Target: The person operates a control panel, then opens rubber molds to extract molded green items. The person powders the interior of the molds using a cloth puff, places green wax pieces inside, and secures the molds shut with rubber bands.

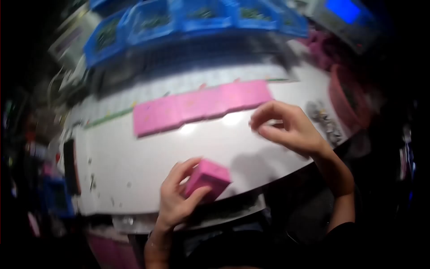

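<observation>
My left hand (179, 190) is wrapped round a pink block (210, 177) near the front edge of the white table (134, 166). Farther back, a row of pink blocks (197, 106) lies side by side in a long strip. My right hand (284, 125) is raised just off the right end of that strip, thumb and forefinger curled toward each other. Motion blurs its fingertips, and whether anything small is between them cannot be made out.
Blue bins (201, 15) with small parts line the back. A pink basket (349, 96) and scattered metallic pieces (323, 119) are at the right. A dark bar (71, 166) lies at the left edge. A device with a blue screen (345, 10) stands back right.
</observation>
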